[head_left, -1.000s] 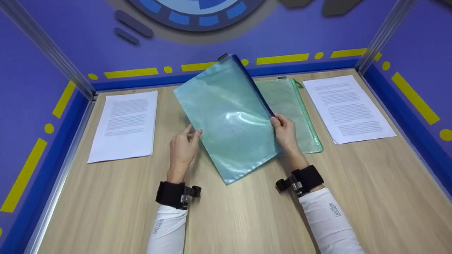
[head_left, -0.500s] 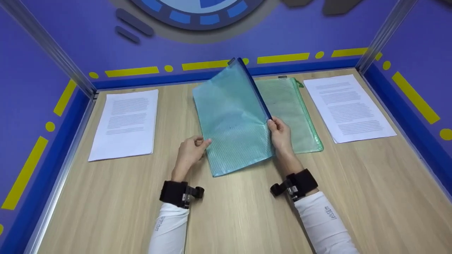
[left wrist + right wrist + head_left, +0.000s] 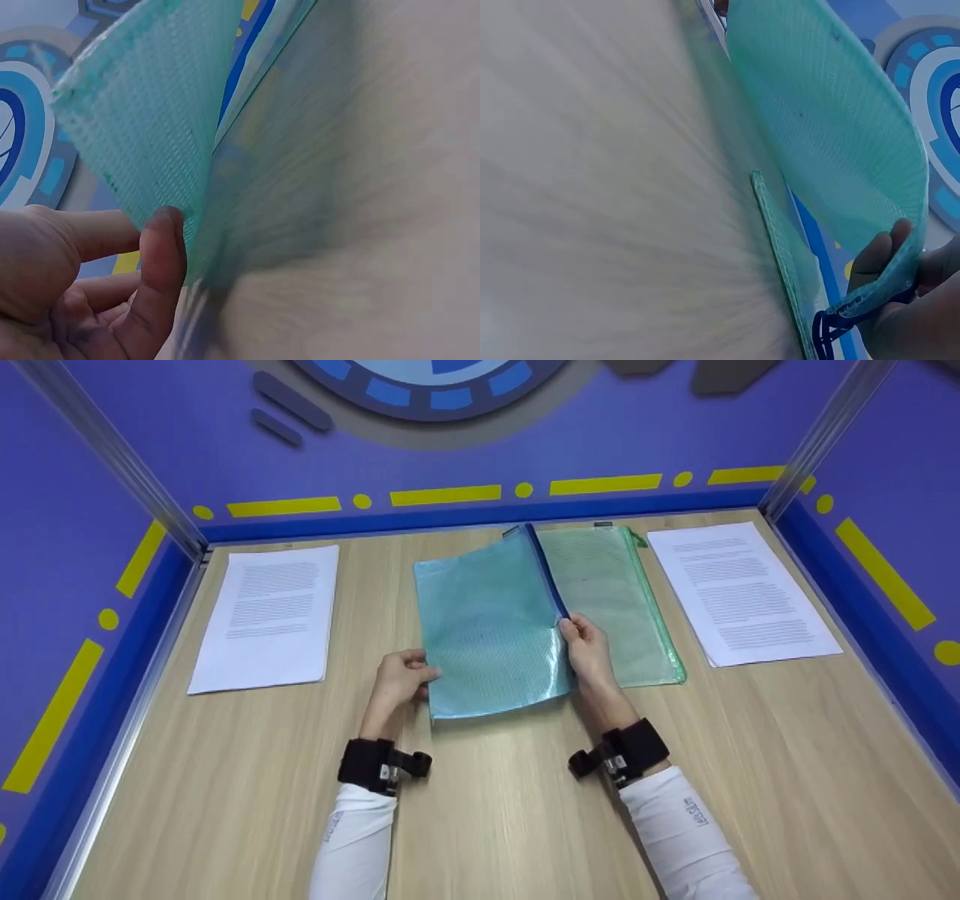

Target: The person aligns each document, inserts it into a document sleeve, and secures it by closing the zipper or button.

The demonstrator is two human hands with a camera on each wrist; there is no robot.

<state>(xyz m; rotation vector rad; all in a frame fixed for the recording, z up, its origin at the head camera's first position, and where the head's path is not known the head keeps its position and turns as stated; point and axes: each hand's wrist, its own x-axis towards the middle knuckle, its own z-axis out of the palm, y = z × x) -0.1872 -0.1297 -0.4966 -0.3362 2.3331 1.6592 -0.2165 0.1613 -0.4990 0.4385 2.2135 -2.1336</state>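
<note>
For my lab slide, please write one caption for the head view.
Left hand and right hand hold a blue-edged pouch, partly hiding a green-edged pouch.

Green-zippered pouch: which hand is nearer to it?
Right. In the head view, the right hand overlaps the green-zippered pouch; the left hand is farther off, at the left edge of the blue-zippered pouch.

Held up at both sides over the table [image 3: 480, 825]: translucent blue-green zip pouch [image 3: 487, 637], finely meshed, with a dark blue zip [image 3: 546, 570] down its right edge and a small dark tag [image 3: 511, 532] at its far edge. Tilted and bowed, glossy toward the near right corner. Looped with dark blue cord [image 3: 827, 330] by the zip.
</note>
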